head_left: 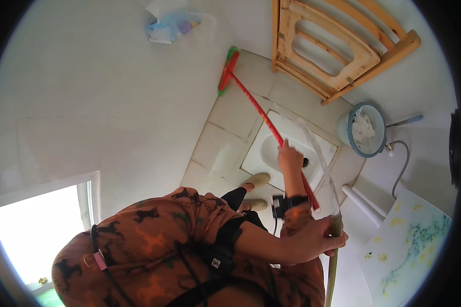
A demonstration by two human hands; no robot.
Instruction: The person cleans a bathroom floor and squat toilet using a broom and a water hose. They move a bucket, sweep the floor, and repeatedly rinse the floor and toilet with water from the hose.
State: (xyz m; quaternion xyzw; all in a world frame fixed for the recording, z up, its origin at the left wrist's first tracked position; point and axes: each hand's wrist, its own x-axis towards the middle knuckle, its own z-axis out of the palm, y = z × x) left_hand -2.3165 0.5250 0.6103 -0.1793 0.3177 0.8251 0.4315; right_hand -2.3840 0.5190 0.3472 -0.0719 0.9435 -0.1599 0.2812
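My left hand (pixel 320 238) is closed around an olive-green hose (pixel 332 276), its forearm crossing over my right one. A stream of water (pixel 317 148) arcs from the hose's end over the squat toilet (pixel 268 148) toward the tiled floor. Beneath and beyond, my right hand (pixel 290 157) grips the red handle of a floor scrub brush (pixel 251 100). The red brush head with green bristles rests along the bottom of the left wall. The handle's near end sticks out past my right wrist.
A folded wooden chair (pixel 338 82) leans at the far right. Near it stands a blue-rimmed bucket (pixel 351 134) with white crumpled stuff inside. A metal hose (pixel 407 158) and white pipes (pixel 363 204) run along the right wall. My shoes (pixel 257 180) stand beside the toilet.
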